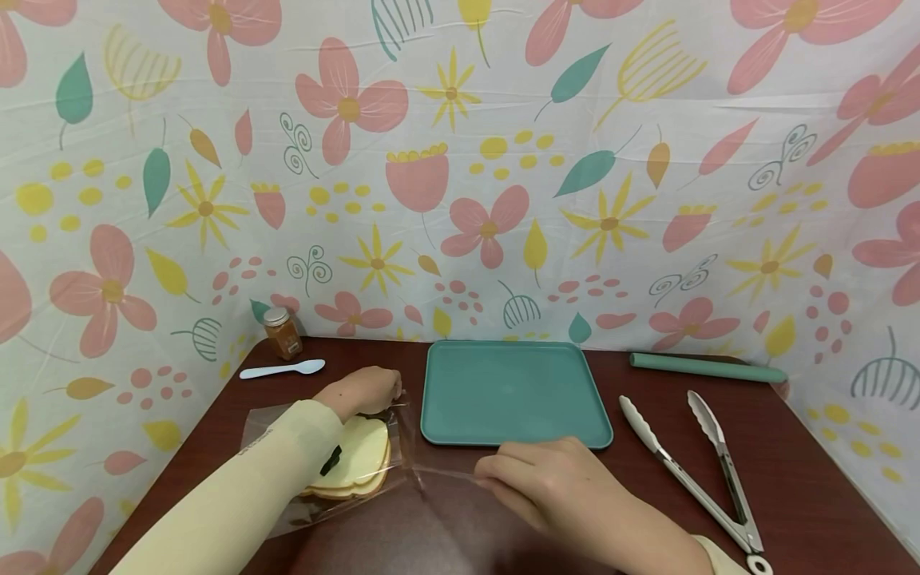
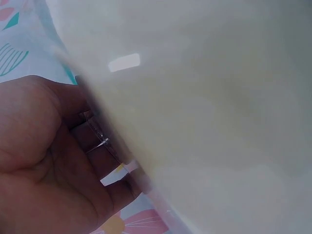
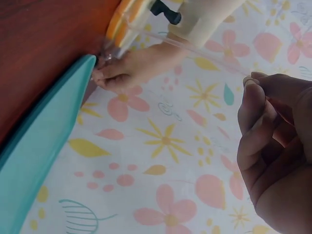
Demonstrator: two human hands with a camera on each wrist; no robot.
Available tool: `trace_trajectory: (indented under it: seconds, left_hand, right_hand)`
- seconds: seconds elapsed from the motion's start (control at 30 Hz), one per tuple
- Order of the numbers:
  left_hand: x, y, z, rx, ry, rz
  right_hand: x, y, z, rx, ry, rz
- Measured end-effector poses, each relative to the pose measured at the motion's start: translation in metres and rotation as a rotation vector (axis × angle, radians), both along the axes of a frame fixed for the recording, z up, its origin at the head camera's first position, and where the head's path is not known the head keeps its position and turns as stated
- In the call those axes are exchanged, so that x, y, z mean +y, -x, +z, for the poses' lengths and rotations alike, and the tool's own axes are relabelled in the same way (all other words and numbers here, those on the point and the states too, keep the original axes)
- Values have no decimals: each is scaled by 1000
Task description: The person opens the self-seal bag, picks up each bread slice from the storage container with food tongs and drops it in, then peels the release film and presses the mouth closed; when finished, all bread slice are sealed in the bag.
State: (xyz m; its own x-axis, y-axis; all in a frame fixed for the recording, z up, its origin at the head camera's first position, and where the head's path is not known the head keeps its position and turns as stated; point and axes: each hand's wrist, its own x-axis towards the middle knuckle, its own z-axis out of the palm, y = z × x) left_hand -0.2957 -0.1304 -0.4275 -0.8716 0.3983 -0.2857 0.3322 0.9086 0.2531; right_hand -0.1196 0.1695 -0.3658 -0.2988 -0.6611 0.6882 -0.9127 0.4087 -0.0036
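Observation:
A clear plastic bag (image 1: 287, 523) with slices of bread (image 1: 359, 455) inside lies at the left of the table. My left hand (image 1: 365, 391) grips the bag's far edge beside the bread; in the left wrist view the fingers of that hand (image 2: 63, 151) curl behind the plastic, with pale bread (image 2: 195, 97) filling the view. My right hand (image 1: 561, 487), in front of the tray, pinches a stretched strip of the plastic (image 1: 449, 474) between thumb and forefinger. The right wrist view shows this hand (image 3: 280, 141) with the thin strip running from its fingertips toward the bread (image 3: 127, 24).
A teal tray (image 1: 510, 391) lies at the middle back. Metal tongs (image 1: 707, 487) stand spread open at the right, below a green rolled tube (image 1: 707, 367). At the back left are a jar with orange-brown contents (image 1: 283, 334) and a white spoon (image 1: 282, 370).

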Motion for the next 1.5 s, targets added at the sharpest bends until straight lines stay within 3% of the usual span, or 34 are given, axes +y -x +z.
trace_trajectory:
  seconds: [0.4, 0.73, 1.13, 1.3, 1.4, 1.5]
  left_hand:
    - [0, 1, -2, 0, 1, -1]
    - [1, 2, 0, -7, 12, 4]
    - [0, 0, -3, -15, 7, 14]
    - [1, -1, -4, -14, -4, 9]
    - [2, -1, -3, -12, -4, 13]
    - [2, 0, -1, -13, -2, 17]
  right_hand:
    - [6, -9, 13, 92, 11, 60]
    - [12, -13, 24, 91, 17, 109]
    - [20, -17, 29, 32, 45, 159]
    - [24, -19, 28, -44, 93, 181]
    - [25, -17, 23, -82, 99, 170]
    - [28, -13, 15, -116, 79, 109]
